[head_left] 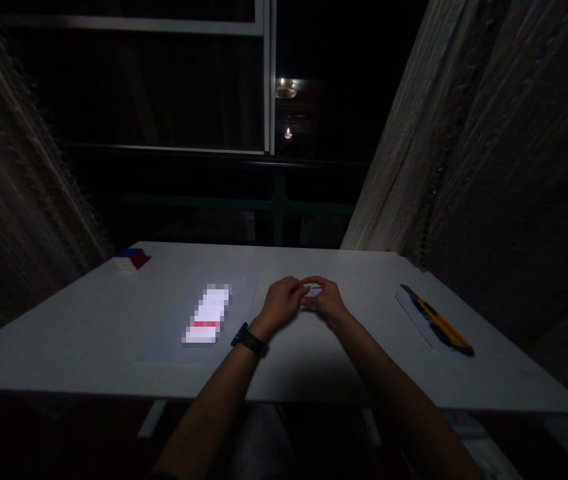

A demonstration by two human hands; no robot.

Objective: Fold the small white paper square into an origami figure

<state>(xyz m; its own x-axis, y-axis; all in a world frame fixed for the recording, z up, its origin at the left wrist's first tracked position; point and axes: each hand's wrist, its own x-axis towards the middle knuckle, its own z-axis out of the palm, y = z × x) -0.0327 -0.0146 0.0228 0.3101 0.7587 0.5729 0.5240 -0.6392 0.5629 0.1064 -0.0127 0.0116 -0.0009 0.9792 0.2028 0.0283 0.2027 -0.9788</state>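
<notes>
My left hand [282,303], with a black watch [249,339] on its wrist, is over the middle of the white table [294,377]. Its fingers are curled in a pinch. Fingertip to fingertip with it, my right hand [328,301] bends its thumb and index finger into a loop. A small pale patch shows inside the loop; whether it is a held thing or the tabletop, I cannot tell. Left of my hands, a lit phone [208,313], its screen pixelated, lies on a pale sheet of paper [164,347].
A yellow and black utility knife [441,323] lies at the right beside a white slip of paper [417,321]. At the far left corner sits a blue, white and red block [131,259]. Curtains [394,147] flank a dark window [164,87] behind the table.
</notes>
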